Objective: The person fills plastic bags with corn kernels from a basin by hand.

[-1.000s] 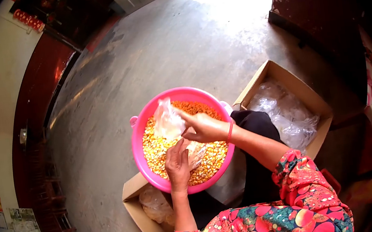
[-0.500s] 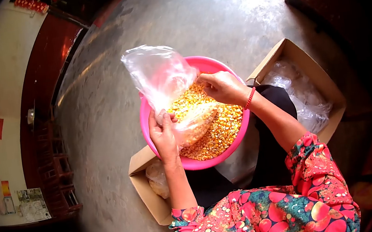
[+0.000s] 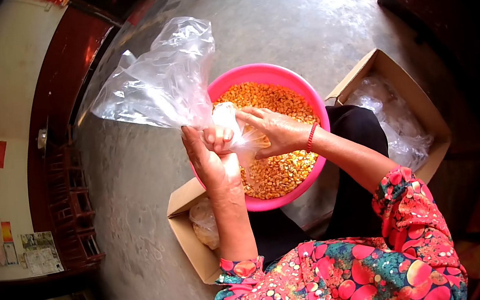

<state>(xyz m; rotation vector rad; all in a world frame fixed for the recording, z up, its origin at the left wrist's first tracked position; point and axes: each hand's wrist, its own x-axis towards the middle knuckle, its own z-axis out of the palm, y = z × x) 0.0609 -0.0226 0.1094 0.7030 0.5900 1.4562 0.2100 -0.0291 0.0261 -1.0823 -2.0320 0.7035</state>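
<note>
A clear plastic bag [image 3: 164, 78] spreads out to the upper left, its neck gathered in my left hand [image 3: 212, 153], whose fingers are closed round it. The filled lower part of the bag, with yellow kernels inside, hangs over the pink basin [image 3: 314, 103]. Against that filled part rests my right hand [image 3: 278, 129], fingers curved round its side and a red bracelet at the wrist. Loose yellow corn kernels [image 3: 283, 174] lie in the basin beneath both hands.
An open cardboard box [image 3: 421, 105] at the right holds clear plastic bags [image 3: 394, 126]. Another box [image 3: 195, 253] at the lower left has a filled bag [image 3: 204, 225] in it. Wooden stools [image 3: 72, 207] stand by the far-left wall, and grey floor [image 3: 137, 179] surrounds the basin.
The bag's open end has swung up and left and spread wider. My left hand has moved up and now grips its neck; my right hand has shifted down onto the filled part.
</note>
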